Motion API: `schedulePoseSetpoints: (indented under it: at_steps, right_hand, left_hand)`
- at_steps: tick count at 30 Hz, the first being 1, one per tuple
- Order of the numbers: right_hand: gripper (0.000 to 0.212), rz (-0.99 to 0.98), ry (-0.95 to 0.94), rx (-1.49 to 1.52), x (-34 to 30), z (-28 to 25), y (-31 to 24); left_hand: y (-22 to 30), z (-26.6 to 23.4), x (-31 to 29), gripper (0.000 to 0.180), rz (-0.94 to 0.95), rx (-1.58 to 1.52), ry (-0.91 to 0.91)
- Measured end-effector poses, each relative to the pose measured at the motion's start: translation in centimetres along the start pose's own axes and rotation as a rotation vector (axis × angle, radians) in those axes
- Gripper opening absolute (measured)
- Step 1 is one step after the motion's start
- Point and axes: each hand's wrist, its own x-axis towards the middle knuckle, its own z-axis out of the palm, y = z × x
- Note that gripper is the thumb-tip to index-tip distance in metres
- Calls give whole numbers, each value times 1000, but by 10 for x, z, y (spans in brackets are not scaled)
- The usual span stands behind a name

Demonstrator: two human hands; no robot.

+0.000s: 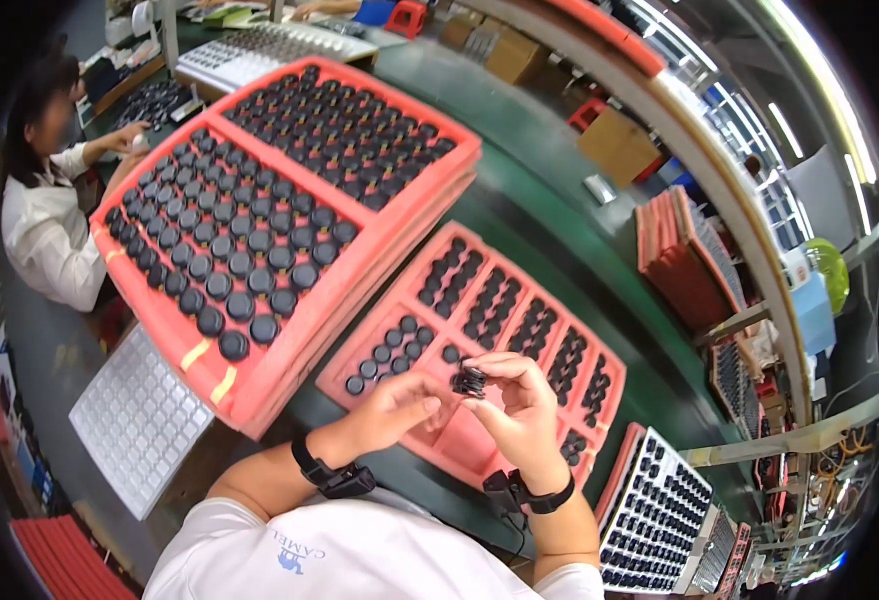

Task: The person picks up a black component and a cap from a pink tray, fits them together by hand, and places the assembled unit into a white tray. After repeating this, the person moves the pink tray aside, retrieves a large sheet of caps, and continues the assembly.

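Between the thumb and fingers of my right hand (pixel 519 412) is a small bunch of round black parts (pixel 468 381), seemingly stacked; how many I cannot tell. My left hand (pixel 395 408) is just left of it, fingers loosely curved and apart, with nothing visible in it. Both hands are above a pink foam tray (pixel 607 362) divided into compartments. Rows of small black parts (pixel 500 303) fill its far and right compartments, and round black caps (pixel 381 353) sit in the left one. My hands hide part of the near compartments, where bare pink foam shows.
At left stands a tall stack of pink foam trays (pixel 284 395), its top filled with black round parts. A white gridded tray (pixel 139 420) lies beside it. Another person (pixel 54 220) works at far left. At right are a white tray of black parts (pixel 659 505) and stacked pink trays (pixel 674 260).
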Motion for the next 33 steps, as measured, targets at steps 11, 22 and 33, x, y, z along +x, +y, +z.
schedulePoseSetpoints:
  at_steps: [11, 22, 33]
  right_hand:
    - [40, -88, -4, -397, -75, 28, 78]
    - [42, 187, 132, -4, -86, 31, 92]
    - [34, 201, 147, 311, -85, 35, 95]
  left_hand:
    - [-56, -20, -50, 27, -67, -13, 60]
    - [-50, -20, -42, 37, 66, 403, 69]
    - [-45, -17, -44, 35, 71, 357, 80]
